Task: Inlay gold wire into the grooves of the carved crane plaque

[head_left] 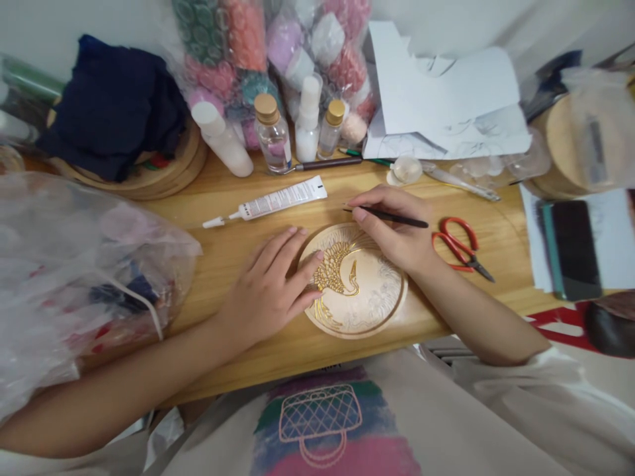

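A round wooden plate [354, 311] lies on the table, bearing a bird design in gold outline, with paler raised lines on its right side. My left hand [272, 284] rests at the plate's left edge, fingers spread, the fingertips over the gold lines. Above the plate's top right, my right hand [397, 228] pinches a slim black pencil [397, 217]; its pale pointed tip faces left, past the plate's upper rim. A white tube [285, 200] with a narrow nozzle lies behind my left hand. Red-handled cutters [461, 246] lie right of my right wrist.
Bottles [274, 139] and bagged coloured supplies [327, 59] line the back. A dark-handled tool [331, 162] lies before them. Papers [441, 99] lean behind right; a phone [574, 248] lies at the right. A clear plastic bag [114, 264] covers the left, below dark cloth [119, 99].
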Demonstrator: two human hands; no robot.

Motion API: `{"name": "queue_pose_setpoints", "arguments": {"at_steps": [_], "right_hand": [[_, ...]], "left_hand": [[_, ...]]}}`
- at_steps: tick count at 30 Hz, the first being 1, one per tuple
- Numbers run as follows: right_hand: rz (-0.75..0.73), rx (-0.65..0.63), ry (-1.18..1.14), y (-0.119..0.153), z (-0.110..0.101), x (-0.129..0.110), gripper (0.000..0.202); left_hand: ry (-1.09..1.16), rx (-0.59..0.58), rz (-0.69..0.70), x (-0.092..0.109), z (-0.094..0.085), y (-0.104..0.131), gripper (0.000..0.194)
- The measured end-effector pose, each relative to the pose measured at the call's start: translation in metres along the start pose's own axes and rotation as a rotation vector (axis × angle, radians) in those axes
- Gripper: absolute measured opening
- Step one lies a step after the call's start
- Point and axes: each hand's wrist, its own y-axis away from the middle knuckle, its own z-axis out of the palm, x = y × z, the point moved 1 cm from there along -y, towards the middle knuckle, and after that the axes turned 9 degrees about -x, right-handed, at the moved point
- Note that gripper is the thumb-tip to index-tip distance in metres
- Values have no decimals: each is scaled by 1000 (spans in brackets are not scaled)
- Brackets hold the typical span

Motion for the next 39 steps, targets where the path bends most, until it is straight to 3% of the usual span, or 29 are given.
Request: {"name": "queue_pose_setpoints", "arguments": {"at_steps": [6, 14, 28, 39], "right_hand": [[5, 12, -13, 0, 0, 1, 7], [10, 4, -13, 0, 0, 0, 5], [39, 7, 24, 0, 0, 0, 10], [29, -2, 7, 0, -1, 0, 9]], "left_hand": [[-16, 24, 0, 0, -2, 0, 39], [36, 19, -34, -1, 0, 0, 57], [60, -3, -34, -2, 4, 2, 42], [104, 7, -35, -2, 5, 1, 41]]}}
